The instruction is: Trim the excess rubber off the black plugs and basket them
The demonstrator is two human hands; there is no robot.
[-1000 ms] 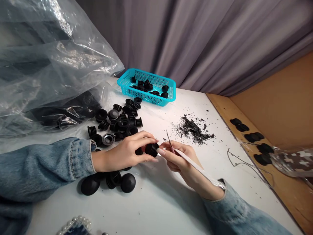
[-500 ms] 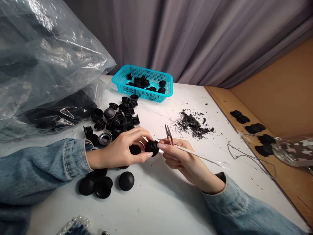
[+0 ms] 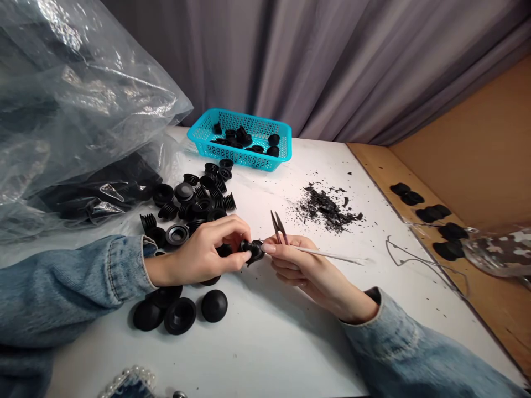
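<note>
My left hand pinches a ribbed black plug between thumb and fingers, and the plug's flange is tilted. At its right edge, the thumb and fingertips of my right hand come up close against it. That hand is closed around small pointed scissors, blades upward, and a thin white stick. Another black plug shows partly behind my left fingers. In front of the left hand lie several more plugs, among them a domed cap and one with its hollow face up.
A pile of ribbed black plugs lies beside a clear plastic bag. Behind stands a turquoise basket holding several plugs. Black shavings lie right of centre. Paired black caps and a bent wire are at the right.
The held plug has been turned, and both hands have shifted slightly left with it. One plug in the front group has rolled so that its hollow face shows.
</note>
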